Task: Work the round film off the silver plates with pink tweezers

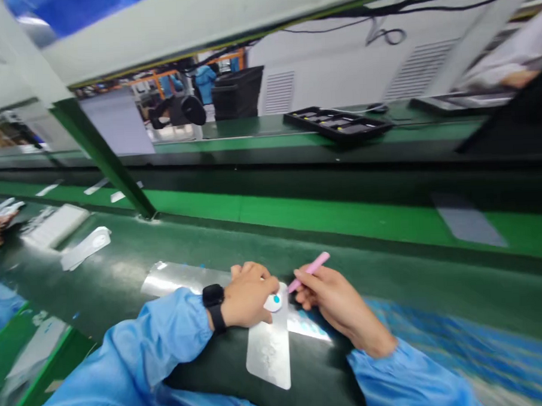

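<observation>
Left grip curled over a round white part (blue-dotted); right grip pinches a pink pen.

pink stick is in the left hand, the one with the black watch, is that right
No, the pink stick is in the right hand, not the left, as the head view shows. The left hand does wear the black watch, but it is on a small white round piece.
</observation>
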`<state>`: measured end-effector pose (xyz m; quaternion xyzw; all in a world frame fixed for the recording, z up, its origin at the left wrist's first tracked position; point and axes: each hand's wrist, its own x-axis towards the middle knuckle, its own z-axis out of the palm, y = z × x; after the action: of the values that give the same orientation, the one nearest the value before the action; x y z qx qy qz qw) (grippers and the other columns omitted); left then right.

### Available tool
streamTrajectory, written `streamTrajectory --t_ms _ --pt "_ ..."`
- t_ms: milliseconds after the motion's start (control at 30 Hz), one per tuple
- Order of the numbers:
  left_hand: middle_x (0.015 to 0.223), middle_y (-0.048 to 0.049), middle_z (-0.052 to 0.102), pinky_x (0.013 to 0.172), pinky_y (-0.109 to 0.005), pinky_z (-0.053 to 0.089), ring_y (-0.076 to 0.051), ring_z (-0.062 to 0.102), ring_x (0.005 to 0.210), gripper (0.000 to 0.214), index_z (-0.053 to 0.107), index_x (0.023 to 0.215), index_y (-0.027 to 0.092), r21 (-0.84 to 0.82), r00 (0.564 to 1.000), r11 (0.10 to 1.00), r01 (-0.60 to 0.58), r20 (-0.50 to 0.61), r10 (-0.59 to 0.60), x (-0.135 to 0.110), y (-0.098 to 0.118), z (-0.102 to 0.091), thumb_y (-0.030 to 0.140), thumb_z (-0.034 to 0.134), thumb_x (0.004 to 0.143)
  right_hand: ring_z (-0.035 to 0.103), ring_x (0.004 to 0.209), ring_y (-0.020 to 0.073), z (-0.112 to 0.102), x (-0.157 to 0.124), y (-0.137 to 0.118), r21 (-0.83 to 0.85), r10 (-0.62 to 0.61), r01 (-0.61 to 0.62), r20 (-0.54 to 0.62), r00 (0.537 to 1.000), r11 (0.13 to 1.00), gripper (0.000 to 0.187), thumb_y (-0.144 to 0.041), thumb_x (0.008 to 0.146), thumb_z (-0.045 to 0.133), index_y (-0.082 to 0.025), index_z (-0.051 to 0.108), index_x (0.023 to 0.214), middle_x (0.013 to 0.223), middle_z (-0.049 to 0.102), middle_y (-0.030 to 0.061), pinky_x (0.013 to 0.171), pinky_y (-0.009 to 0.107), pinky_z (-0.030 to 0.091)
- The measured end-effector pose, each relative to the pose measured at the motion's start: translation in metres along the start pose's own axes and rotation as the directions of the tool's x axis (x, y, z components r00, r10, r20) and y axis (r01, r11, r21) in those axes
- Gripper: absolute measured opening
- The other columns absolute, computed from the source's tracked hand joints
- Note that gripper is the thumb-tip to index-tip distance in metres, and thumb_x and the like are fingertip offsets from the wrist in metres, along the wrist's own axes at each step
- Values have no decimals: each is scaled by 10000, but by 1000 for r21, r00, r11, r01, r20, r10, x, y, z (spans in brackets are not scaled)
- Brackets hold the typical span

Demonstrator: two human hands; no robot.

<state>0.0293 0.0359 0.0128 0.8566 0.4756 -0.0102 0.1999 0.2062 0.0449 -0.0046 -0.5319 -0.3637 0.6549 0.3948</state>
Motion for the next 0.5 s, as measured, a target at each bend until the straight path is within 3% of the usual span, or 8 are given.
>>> streamTrajectory --t_ms 133,233,333,433,500 --pt "1116 -7 499 847 -314 393 -196 495 1072 389 560 1037 252 23 999 999 -34 -35 35 40 -24 -37 257 752 699 491 369 95 -7 4 -3 42 5 -7 34 999 999 429 -517 499 809 -158 585 571 441 565 8 357 208 401" --pt "1105 -1 503 802 -299 406 -194 507 1044 281 586 987 255 101 983 995 10 -182 8 80 -51 -82 194 678 729 468 364 92 -6 4 -6 66 20 -23 37 999 998 482 -569 454 818 -160 580 545 424 551 6 361 213 385" --pt "1205 -57 474 863 -393 384 -258 473 1097 215 600 957 215 129 929 984 121 -364 -67 114 -75 -126 122 592 763 448 359 86 -5 3 -7 77 47 -49 32 998 996 510 -592 427 823 -164 565 523 409 543 5 365 213 377" --pt "1296 -104 432 939 -455 340 -301 389 1207 240 579 1008 189 116 842 967 226 -523 -133 118 -100 -158 92 513 798 452 368 92 -6 4 -6 72 54 -56 29 998 996 504 -593 440 822 -168 565 530 418 549 8 375 221 390" --pt "1266 -95 473 982 -425 333 -266 405 1208 261 556 1050 194 106 808 958 265 -567 -161 95 -123 -170 120 520 803 465 380 102 -7 4 -5 61 55 -57 30 998 997 495 -596 456 815 -172 577 551 430 558 12 383 230 402"
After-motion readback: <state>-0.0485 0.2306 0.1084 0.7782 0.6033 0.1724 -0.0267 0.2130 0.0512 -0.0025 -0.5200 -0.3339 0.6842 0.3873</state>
